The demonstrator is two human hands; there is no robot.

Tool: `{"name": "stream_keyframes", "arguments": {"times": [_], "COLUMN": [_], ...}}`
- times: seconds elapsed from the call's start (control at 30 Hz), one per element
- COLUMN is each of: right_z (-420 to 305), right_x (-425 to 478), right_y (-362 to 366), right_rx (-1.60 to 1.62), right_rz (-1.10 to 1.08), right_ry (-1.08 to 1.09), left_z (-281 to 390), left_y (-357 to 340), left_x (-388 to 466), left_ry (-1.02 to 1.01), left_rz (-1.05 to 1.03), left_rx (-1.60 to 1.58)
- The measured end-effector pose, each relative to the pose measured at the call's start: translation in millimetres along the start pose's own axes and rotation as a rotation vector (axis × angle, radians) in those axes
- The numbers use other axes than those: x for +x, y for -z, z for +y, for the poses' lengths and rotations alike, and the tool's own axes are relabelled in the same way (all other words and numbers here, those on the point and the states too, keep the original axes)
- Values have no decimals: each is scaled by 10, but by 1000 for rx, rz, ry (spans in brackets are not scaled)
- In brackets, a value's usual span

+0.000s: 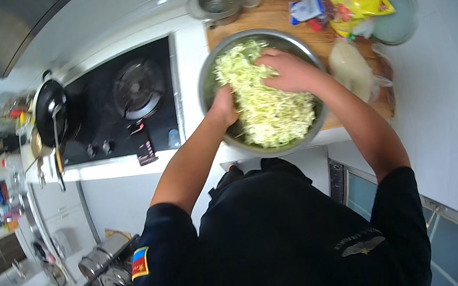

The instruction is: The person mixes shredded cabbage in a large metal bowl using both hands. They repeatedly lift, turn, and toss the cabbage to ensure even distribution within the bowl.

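A steel mixing bowl [325,105] stands at the counter's front edge, holding a big pale-green heap of shredded cabbage [276,113]. My left hand [224,105] grips the heap's left side inside the bowl, its fingers mostly hidden by the shreds. Over the upper right of the cabbage, my right hand [289,71] has its fingertips sunk into the shreds. Both forearms reach in over the near rim.
Left of the bowl is a black gas hob [106,104] with a wok [50,106] at its far side. On the wooden board [275,10] lie yellow food packets [352,2] and a bagged pale lump [350,70]. A glass lid [393,4] and a small pot [223,7] stand behind.
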State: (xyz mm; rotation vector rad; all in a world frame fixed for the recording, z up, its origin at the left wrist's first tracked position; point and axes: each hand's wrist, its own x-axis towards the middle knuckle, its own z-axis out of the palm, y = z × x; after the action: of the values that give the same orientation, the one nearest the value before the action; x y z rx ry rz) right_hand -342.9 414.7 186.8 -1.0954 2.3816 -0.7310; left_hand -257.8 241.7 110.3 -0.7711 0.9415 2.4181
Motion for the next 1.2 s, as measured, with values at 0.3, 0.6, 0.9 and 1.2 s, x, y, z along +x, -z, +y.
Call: {"name": "stream_keyframes", "arguments": {"times": [0.3,0.6,0.9,1.2], "right_z": [-602,128,284,657], "right_x": [-626,-640,-781,-606], "right_y": [-186,-379,-710,-903], "right_rx": [-325,-377,1215,1543], "right_rz": [18,288,529,438], "right_ry": [15,-124,-742,-737], "left_z": [474,329,212,173], "left_y": [126,-109,190,341], "left_x": [-449,139,349,668], "left_ry": [-82,-672,-232,-3], "left_rz": [137,321,305,103], "left_rx": [1299,1551,1087,544]}}
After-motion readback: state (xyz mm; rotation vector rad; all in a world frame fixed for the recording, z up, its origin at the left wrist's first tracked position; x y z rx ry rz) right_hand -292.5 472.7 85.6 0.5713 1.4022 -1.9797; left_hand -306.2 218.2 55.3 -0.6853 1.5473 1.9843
